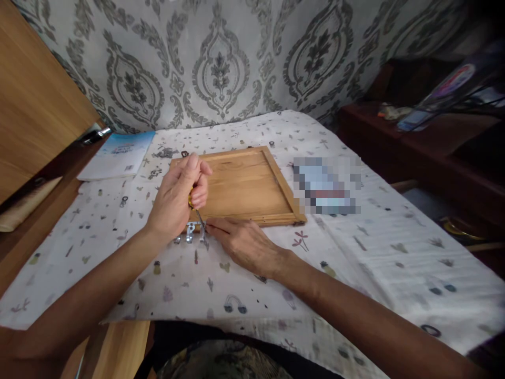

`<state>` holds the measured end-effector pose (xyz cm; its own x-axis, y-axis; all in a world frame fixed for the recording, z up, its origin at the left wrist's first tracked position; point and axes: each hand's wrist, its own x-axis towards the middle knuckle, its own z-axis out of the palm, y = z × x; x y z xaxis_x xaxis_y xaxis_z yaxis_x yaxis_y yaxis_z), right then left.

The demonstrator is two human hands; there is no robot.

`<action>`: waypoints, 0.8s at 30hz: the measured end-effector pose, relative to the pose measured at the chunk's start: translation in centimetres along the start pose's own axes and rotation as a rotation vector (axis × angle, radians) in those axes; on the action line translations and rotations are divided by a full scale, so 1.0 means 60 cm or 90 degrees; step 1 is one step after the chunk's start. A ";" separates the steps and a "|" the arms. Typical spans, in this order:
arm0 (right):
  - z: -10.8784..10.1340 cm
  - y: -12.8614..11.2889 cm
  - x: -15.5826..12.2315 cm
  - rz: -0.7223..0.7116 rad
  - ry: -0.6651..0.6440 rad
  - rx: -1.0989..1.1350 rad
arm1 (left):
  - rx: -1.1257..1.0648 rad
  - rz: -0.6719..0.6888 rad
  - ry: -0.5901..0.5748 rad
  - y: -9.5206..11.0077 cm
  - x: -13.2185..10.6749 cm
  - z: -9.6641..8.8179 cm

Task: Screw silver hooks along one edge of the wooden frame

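Observation:
My left hand (pixel 177 195) is closed around the yellow handle of a screwdriver (pixel 199 215), and most of the handle is hidden in the fist. Its thin metal shaft slants down to a silver hook rail (pixel 190 231) at the near edge of a framed wooden board (pixel 244 184). Several curved hooks hang from the rail toward me. My right hand (pixel 244 242) lies low over the cloth with its fingers together, their tips pinching at the rail's right end beside the screwdriver tip. A screw there is too small to make out.
A patterned white cloth (pixel 173 300) covers the table. A blue-and-white booklet (pixel 122 155) lies at the back left, near a wooden panel (pixel 43 89). Right of the board is a blurred-out flat object (pixel 325 185). Dark furniture (pixel 426 137) stands beyond the right edge, a patterned curtain behind.

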<state>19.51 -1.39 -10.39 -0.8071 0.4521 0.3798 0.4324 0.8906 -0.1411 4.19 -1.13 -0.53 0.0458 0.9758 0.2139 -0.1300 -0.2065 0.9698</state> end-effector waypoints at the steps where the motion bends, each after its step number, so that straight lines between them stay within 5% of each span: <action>1: -0.001 0.000 0.000 0.003 -0.006 0.001 | -0.007 -0.004 -0.004 0.000 0.000 0.001; 6: -0.002 0.000 0.000 -0.002 0.000 0.019 | -0.014 -0.013 -0.032 0.000 -0.001 -0.001; 14: -0.002 -0.001 0.002 0.002 0.001 0.003 | -0.058 -0.029 -0.203 0.001 -0.001 -0.040; 24: 0.000 -0.001 0.002 0.001 -0.001 0.005 | -0.004 0.052 0.069 -0.001 -0.015 0.001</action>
<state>19.41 -1.40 -10.34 -0.8071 0.4541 0.3773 0.4311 0.8899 -0.1488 4.20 -2.02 -0.77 -0.0721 0.9580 0.2776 -0.1348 -0.2851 0.9490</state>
